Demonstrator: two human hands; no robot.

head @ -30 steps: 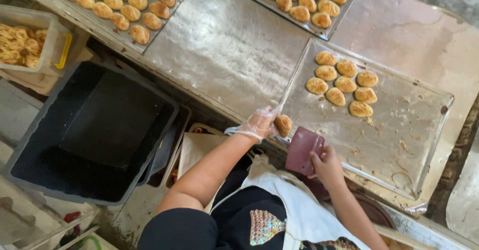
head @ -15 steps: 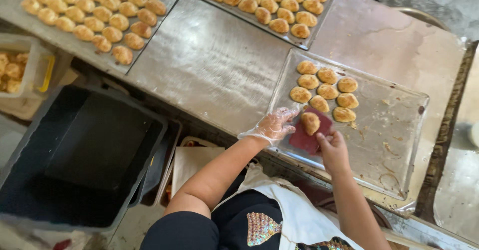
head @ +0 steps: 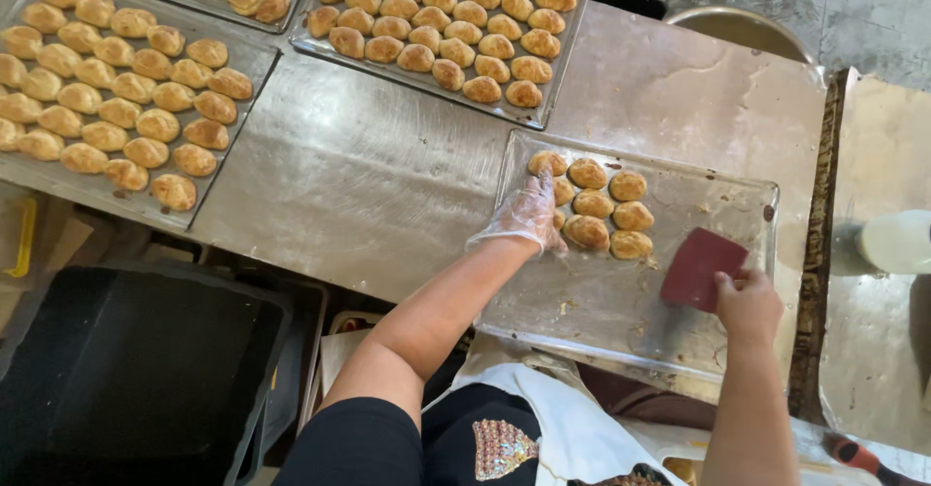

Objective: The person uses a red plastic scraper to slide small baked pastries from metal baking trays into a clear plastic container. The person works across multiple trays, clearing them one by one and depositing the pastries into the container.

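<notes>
The table [head: 388, 185] is dull, scuffed sheet metal. On it, the near tray [head: 601, 321] is thin metal with a greasy sheen and crumbs. The left hand [head: 527, 216] wears a clear, crinkled plastic glove. The bare right hand [head: 747, 304] holds a matt dark-red scraper [head: 700, 268]. The pastries [head: 593, 205] look dry and golden.

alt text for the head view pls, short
A clear-gloved left hand rests on a cluster of golden baked pastries on a shiny metal tray, while the bare right hand holds a flat dark red scraper there. Fuller pastry trays sit on the steel table.
</notes>
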